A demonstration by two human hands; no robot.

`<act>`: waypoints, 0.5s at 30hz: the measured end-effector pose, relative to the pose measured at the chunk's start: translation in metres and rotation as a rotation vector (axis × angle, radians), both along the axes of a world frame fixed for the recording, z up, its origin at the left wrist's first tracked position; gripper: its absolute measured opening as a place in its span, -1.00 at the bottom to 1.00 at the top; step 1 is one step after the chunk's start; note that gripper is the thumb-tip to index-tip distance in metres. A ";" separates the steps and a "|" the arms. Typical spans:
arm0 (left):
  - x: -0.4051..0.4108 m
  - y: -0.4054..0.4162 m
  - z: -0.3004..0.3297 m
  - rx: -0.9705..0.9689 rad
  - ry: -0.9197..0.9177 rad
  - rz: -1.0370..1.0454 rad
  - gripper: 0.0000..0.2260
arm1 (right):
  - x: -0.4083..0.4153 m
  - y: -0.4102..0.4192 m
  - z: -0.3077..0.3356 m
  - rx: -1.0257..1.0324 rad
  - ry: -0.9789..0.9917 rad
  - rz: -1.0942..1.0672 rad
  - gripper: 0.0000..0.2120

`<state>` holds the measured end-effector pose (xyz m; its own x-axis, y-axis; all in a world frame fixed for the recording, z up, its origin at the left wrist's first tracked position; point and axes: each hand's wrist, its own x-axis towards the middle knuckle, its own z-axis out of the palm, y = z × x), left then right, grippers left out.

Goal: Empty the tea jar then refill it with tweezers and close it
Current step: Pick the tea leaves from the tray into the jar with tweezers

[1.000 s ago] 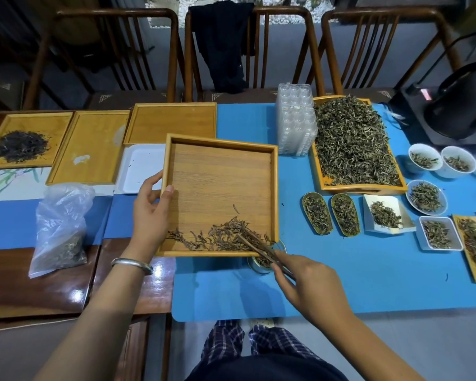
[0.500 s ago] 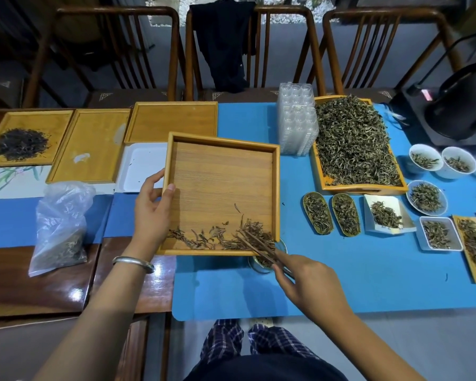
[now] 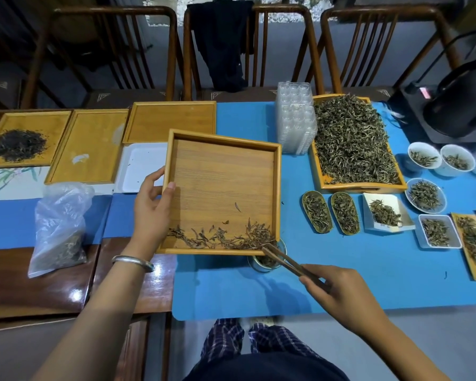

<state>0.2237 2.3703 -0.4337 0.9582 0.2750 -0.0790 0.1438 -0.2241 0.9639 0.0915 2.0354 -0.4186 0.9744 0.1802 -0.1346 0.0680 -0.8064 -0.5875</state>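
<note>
Left hand [image 3: 151,207] grips tilted tray [image 3: 277,188] by its side rim, right hand [image 3: 341,298] pinches tweezers [image 3: 283,258] shut, raking dry tea [image 3: 231,236], light, brittle, scatter-prone, into glass jar [image 3: 259,266] under the corner.

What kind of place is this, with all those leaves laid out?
Probably a tea tasting or sorting table: loose tea fills a big wooden tray, small sample dishes line the blue mat, and a black kettle stands at the corner.

Tea leaves [image 3: 226,237] now spread thinner along tray's [image 3: 223,136] near edge, more bunched at near-right corner; tweezers' [image 3: 289,261] tips pulled back to that corner, over jar [image 3: 267,264].
</note>
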 end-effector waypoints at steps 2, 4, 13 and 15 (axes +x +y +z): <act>0.000 0.000 -0.001 -0.002 -0.004 0.000 -0.69 | 0.001 -0.005 0.003 0.032 0.028 -0.002 -0.93; 0.000 0.000 -0.001 -0.007 -0.007 0.005 -0.68 | 0.005 -0.004 0.009 0.059 0.023 -0.011 -0.96; -0.001 0.002 -0.005 -0.012 -0.028 0.003 -0.71 | 0.077 0.062 0.024 -0.176 -0.289 -0.003 -0.82; -0.002 0.002 -0.004 -0.017 -0.027 0.002 -0.71 | 0.086 0.073 0.020 -0.251 -0.306 0.031 -0.80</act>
<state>0.2222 2.3720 -0.4380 0.9594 0.2761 -0.0582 0.1186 -0.2074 0.9711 0.1774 2.1084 -0.3982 0.9709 0.2088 0.1172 0.2360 -0.9171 -0.3214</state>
